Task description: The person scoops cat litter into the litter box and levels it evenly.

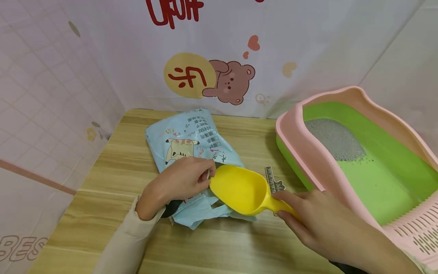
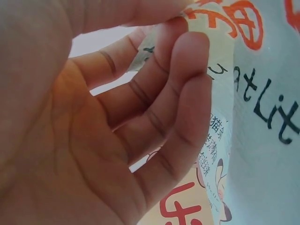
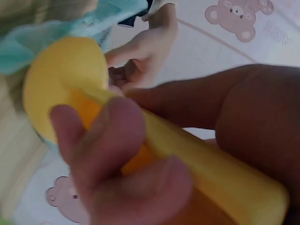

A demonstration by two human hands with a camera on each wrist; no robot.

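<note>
R. hand (image 1: 316, 220), lower rt. of frame, grips yellow scoop (image 1: 239, 188); L. hand (image 1: 183, 179), ctr., pinches blue bag (image 1: 205, 146), best held taut, scoop level.

The scoop (image 1: 241, 188) is plain yellow, with a broad, shallow, rounded bowl narrowing into a handle gripped by the right hand (image 1: 319, 219). It is held aslant, its bowl overlapping the ragged near end of the bag (image 1: 202, 131) in the head view; whether they touch cannot be told. The bag, pale blue and glossy, lies crumpled on the worktop (image 1: 102, 179), printed with a cartoon animal, rows of dark characters and red lettering. The left hand (image 1: 184, 177) pinches it near the torn end.
</note>
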